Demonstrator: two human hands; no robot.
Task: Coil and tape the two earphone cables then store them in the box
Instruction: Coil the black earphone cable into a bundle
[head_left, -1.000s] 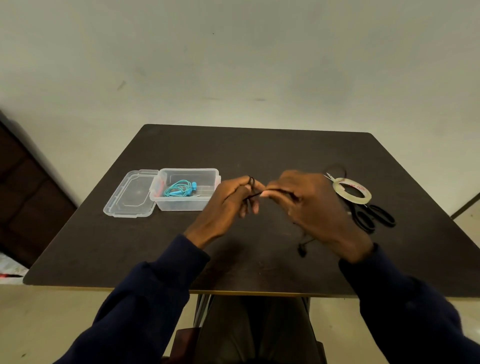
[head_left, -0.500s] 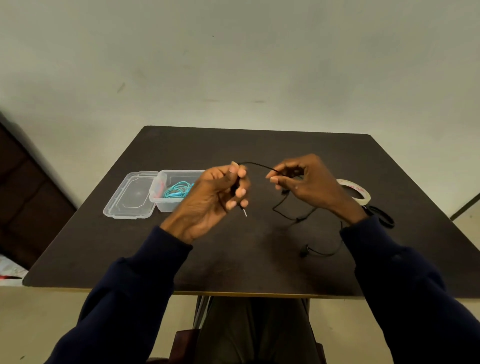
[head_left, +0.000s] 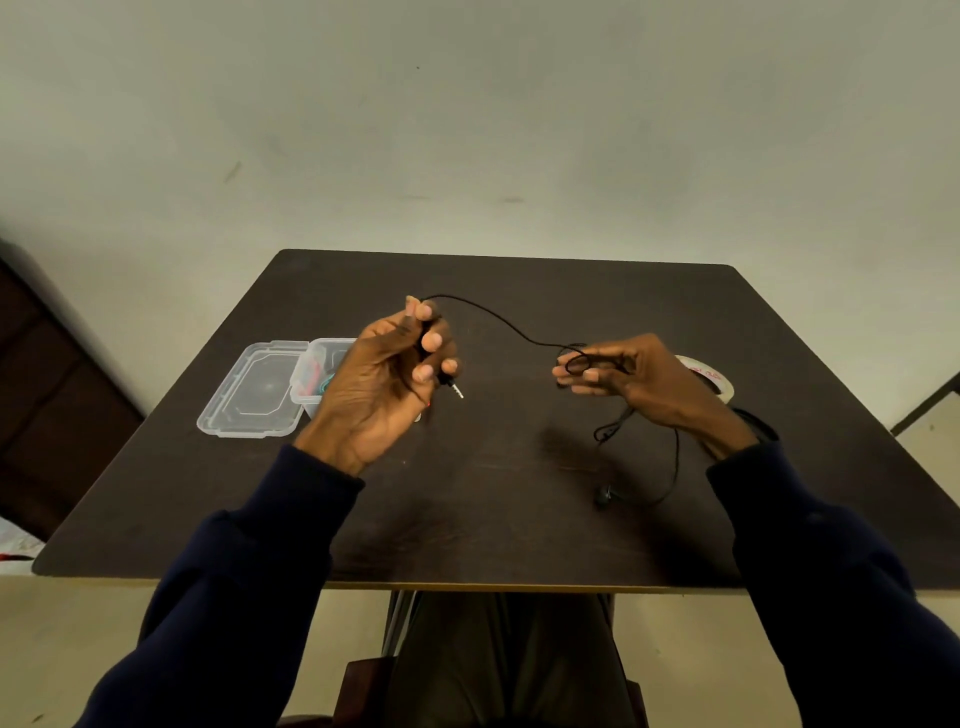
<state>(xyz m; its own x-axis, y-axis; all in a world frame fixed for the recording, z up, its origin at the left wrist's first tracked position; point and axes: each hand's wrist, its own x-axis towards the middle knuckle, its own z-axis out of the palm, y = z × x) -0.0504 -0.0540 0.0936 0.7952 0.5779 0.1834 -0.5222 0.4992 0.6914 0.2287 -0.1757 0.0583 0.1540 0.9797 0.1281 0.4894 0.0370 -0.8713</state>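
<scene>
My left hand (head_left: 387, 374) grips the plug end of the black earphone cable (head_left: 498, 319) above the dark table (head_left: 519, 535); the silver jack pokes out below its fingers. The cable arcs right to my right hand (head_left: 628, 376), which pinches it in a small loop. From there the cable hangs down to the table, ending in an earbud (head_left: 602, 498). The clear plastic box (head_left: 317, 371) stands behind my left hand with the turquoise earphones (head_left: 326, 385) partly visible inside. The tape roll (head_left: 711, 376) lies behind my right hand.
The box's clear lid (head_left: 257, 387) lies flat to the left of the box. Pale floor surrounds the table, and a dark piece of furniture (head_left: 47, 395) stands at the far left. My lap shows below the table's near edge.
My hands have drawn apart, the left up and left, the right further right. The cable between them has stretched into a long arc. The scissors are hidden now behind my right arm.
</scene>
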